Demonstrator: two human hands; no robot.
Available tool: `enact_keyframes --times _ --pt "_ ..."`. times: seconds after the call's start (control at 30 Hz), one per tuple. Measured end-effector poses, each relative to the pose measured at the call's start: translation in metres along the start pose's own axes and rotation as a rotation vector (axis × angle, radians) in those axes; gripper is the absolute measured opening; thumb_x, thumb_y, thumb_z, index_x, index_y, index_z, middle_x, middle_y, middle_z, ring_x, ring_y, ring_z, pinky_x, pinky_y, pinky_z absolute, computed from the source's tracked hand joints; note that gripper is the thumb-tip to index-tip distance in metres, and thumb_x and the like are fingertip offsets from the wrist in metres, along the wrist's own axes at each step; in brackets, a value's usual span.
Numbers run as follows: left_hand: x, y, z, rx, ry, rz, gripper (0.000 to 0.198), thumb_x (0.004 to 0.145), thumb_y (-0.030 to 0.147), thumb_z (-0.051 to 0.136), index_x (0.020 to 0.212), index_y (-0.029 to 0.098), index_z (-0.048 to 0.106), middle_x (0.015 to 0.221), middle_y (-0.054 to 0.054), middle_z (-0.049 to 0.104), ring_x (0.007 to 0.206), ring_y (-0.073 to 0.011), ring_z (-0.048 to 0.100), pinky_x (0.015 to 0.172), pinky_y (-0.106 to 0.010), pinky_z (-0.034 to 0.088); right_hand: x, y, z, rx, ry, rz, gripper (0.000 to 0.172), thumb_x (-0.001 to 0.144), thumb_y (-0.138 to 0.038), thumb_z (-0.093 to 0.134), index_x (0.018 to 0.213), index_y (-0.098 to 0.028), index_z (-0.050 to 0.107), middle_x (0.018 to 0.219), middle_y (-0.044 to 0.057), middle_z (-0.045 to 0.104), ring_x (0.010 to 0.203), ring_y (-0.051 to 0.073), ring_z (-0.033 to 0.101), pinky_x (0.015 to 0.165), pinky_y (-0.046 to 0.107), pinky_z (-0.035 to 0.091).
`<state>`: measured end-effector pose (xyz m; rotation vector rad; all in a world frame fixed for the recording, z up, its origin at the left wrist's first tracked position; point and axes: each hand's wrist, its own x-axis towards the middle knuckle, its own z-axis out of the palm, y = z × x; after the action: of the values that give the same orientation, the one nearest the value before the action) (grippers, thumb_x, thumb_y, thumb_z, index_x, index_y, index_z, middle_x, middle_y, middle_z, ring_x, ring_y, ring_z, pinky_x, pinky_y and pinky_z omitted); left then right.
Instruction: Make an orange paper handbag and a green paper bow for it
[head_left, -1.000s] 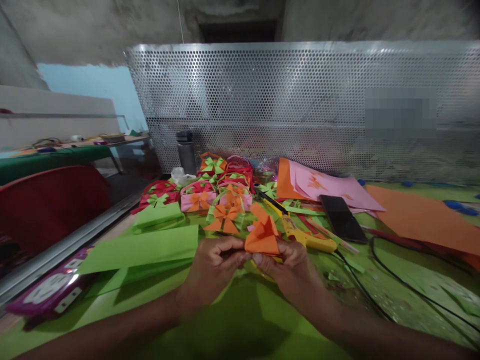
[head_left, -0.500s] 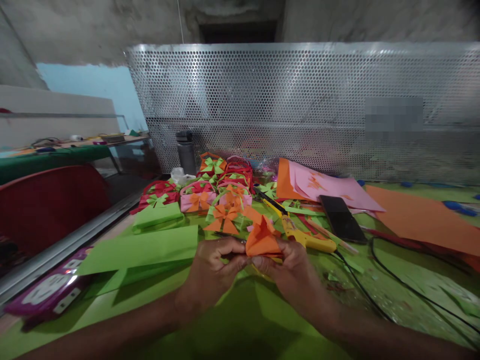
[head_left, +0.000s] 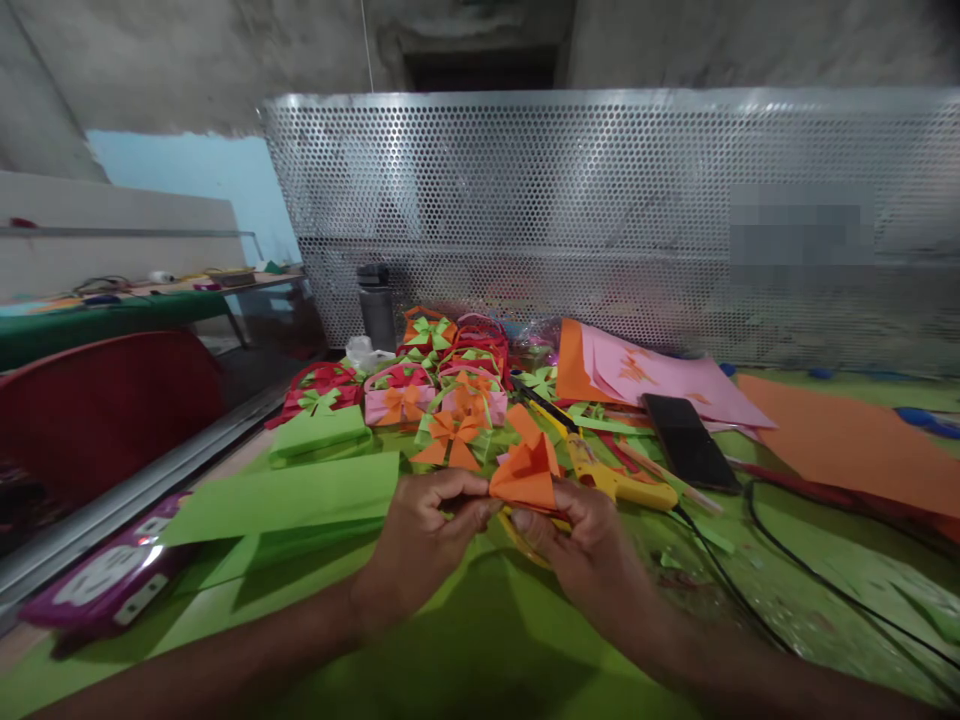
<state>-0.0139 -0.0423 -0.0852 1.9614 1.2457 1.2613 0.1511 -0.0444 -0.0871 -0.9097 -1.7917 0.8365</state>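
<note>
A folded orange paper piece (head_left: 527, 478) is pinched between both hands above the front of the table. My left hand (head_left: 431, 525) is closed, with thumb and forefinger at the paper's left corner. On its right side, my right hand (head_left: 581, 530) grips the same paper, fingers closed. A yellow loop, like a scissors handle (head_left: 525, 540), shows beside my right thumb, mostly hidden; I cannot tell if that hand holds it. Just beyond the hands lies an orange paper bow (head_left: 453, 440). A yellow glue gun (head_left: 619, 480) rests to the right of my right hand.
Small paper bags with bows (head_left: 401, 397) stand behind, near a dark bottle (head_left: 376, 310). Green paper (head_left: 300, 495) and a purple power strip (head_left: 112, 575) lie left. To the right are a phone (head_left: 686, 440), black cables (head_left: 727, 575), pink sheets (head_left: 675, 375) and orange paper (head_left: 847, 440).
The folded orange paper has tilted and its folds stand more open between the hands. More of the yellow loop shows under my right hand. The view has shifted slightly.
</note>
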Motion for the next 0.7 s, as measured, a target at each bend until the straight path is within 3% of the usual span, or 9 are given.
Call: enact_keyframes --times 0.27,0.4,0.53,0.7 --pt "0.002 0.002 0.002 -0.145 -0.038 -0.125 0.012 0.07 0.021 0.063 0.079 0.014 0.067 0.066 -0.002 0.065 0.058 -0.0121 0.058 0.055 -0.021 0.047 0.001 0.002 -0.003 -0.206 -0.019 -0.079 0.018 0.082 -0.015 0.045 0.073 -0.019 0.06 0.07 0.001 0.06 0.07 0.017 0.053 0.073 0.032 0.039" --pt "0.004 0.007 -0.002 -0.315 -0.058 -0.145 0.028 0.068 0.025 0.066 0.094 0.015 0.064 0.08 -0.003 0.068 0.068 -0.0134 0.061 0.062 -0.022 0.05 0.002 0.0 -0.005 -0.347 -0.062 -0.148 0.018 0.082 -0.013 0.045 0.068 -0.019 0.055 0.069 0.0 0.06 0.072 0.017 0.054 0.083 0.037 0.034" --pt "0.008 0.01 -0.011 -0.28 -0.082 -0.13 0.021 0.079 0.029 0.053 0.087 0.014 0.066 0.07 -0.001 0.064 0.063 -0.0115 0.058 0.059 -0.021 0.048 0.003 0.001 -0.007 -0.503 -0.095 -0.198 0.022 0.083 -0.013 0.042 0.066 -0.019 0.054 0.066 0.001 0.06 0.069 0.017 0.054 0.085 0.041 0.032" --pt "0.013 0.011 -0.013 -0.281 -0.162 -0.186 0.018 0.074 0.027 0.058 0.081 0.012 0.066 0.072 -0.003 0.065 0.064 -0.0131 0.057 0.058 -0.022 0.046 0.003 0.002 -0.007 -0.627 -0.158 -0.27 0.026 0.08 -0.009 0.041 0.071 -0.021 0.062 0.083 0.005 0.067 0.084 0.021 0.057 0.096 0.05 0.017"
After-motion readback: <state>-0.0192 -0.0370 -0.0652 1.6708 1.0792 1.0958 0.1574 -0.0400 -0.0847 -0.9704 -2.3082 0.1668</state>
